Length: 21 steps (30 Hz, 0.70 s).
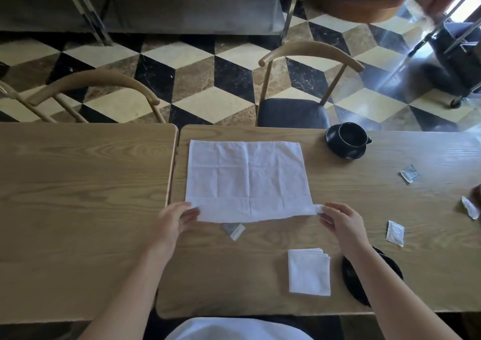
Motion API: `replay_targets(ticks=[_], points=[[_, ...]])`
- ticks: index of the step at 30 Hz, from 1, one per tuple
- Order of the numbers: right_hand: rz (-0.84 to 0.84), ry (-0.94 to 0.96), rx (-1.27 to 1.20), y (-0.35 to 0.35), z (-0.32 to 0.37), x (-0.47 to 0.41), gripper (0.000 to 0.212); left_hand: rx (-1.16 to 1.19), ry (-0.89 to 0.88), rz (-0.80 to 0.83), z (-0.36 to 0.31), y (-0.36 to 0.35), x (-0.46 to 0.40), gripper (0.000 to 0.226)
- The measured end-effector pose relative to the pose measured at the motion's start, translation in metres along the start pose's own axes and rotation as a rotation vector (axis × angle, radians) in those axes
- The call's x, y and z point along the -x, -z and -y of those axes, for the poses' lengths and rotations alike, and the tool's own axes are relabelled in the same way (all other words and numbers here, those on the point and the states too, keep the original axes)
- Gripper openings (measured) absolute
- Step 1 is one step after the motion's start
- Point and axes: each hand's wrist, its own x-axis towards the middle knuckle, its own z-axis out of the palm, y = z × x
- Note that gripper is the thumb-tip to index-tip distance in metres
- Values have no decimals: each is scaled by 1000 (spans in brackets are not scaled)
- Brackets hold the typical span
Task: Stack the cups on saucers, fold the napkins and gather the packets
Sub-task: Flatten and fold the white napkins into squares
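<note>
A white napkin (247, 181) lies spread flat on the right wooden table. My left hand (174, 222) pinches its near left corner and my right hand (341, 222) pinches its near right corner. A folded white napkin (309, 272) lies near the front edge. A black cup (350, 135) stands on a black saucer (338, 149) at the far side. Another black saucer (351, 282) sits partly under my right forearm. Packets lie scattered: one (234, 229) just below the spread napkin, others at the right (395, 233), (409, 174), (469, 207).
A second wooden table (78, 196) adjoins on the left. Two wooden chairs (294, 110), (91, 87) stand at the far side on a chequered floor. A brown object (477, 192) shows at the right edge.
</note>
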Motion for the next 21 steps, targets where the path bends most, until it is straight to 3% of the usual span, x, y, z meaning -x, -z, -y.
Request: replay_targets(ticks=[3,5,8,11,14,21], points=[[153,33,19,-7,26,-29,24,-58,-45,39,-24,-7,-25,17],[234,32,74,-13,41,-52,23,-191,-81,-43,-35,-15,-44,18],[193,48,286,-27,60,-84,15,-317,-111,-141,-51,-25,-75,15],[136,146,529,-46,75,-118,29,-397,-97,-122,-64,-37,-106,18],[186,231,612,-69,79,-150,41,-490,-82,-100,-74,-55,-136,19],[112,304,834,-106,71,-213,34,-673,-69,-129,-82,-83,-193,18]])
